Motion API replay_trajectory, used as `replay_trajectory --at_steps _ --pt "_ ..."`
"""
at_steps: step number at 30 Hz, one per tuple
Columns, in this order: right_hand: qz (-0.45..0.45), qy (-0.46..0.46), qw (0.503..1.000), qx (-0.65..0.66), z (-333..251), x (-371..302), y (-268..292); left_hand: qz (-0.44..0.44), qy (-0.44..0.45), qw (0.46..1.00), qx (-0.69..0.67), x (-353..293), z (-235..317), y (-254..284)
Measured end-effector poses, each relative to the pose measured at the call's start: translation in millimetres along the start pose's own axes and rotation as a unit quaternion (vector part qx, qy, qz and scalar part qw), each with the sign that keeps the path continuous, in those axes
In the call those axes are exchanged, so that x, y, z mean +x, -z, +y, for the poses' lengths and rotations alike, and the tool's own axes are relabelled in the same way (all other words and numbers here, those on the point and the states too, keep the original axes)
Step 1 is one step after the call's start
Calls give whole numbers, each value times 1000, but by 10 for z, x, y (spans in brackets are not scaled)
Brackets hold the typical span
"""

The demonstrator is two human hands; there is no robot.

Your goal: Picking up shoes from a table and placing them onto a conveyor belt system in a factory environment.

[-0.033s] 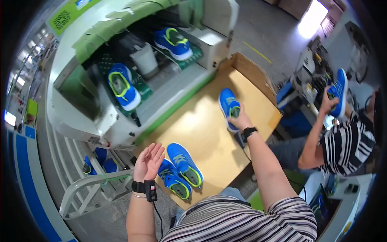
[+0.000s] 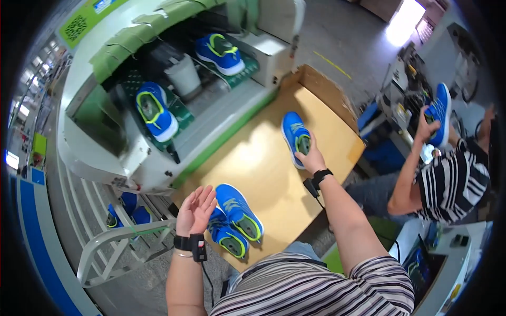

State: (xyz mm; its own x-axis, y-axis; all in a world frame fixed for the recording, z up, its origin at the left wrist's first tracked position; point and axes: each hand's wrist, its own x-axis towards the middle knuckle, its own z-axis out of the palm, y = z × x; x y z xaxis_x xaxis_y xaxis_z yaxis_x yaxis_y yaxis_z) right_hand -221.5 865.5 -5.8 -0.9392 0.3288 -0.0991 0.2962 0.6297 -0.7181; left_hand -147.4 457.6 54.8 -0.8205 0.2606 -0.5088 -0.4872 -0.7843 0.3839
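Note:
My right hand (image 2: 314, 156) grips a blue sneaker (image 2: 293, 127) with a lime-edged collar by its heel end, at the right of the tan tabletop (image 2: 253, 152). Whether that shoe rests on the top or is just above it, I cannot tell. My left hand (image 2: 196, 211) is palm up with fingers stretched out and nothing in it. Beside it, at the table's near left, lie two more blue sneakers: one sneaker (image 2: 235, 205) with its toe pointing away, and another sneaker (image 2: 230, 238) partly covered by the first.
Beyond the table stands a pale machine (image 2: 89, 152) with a green-trimmed opening. Inside are a left sneaker (image 2: 166, 126) and a right sneaker (image 2: 231, 63) on green belts. A metal rack (image 2: 95, 247) holds blue shoes at left. At right, a co-worker (image 2: 448, 184) holds a blue sneaker (image 2: 441, 108).
The picture has shifted slightly, so table and machine sit a little further left. My right hand keeps its grip on the sneaker; my left hand stays open. The co-worker's sneaker is slightly higher.

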Motion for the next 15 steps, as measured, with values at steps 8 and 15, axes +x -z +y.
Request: replay_trajectory --at_steps 8,15 --pt "-171 8 985 23 -112 -1519 -241 -33 -30 853 520 393 -1623 -736" --pt "-285 26 957 53 677 -2178 -294 86 -236 757 603 448 -2074 -143"
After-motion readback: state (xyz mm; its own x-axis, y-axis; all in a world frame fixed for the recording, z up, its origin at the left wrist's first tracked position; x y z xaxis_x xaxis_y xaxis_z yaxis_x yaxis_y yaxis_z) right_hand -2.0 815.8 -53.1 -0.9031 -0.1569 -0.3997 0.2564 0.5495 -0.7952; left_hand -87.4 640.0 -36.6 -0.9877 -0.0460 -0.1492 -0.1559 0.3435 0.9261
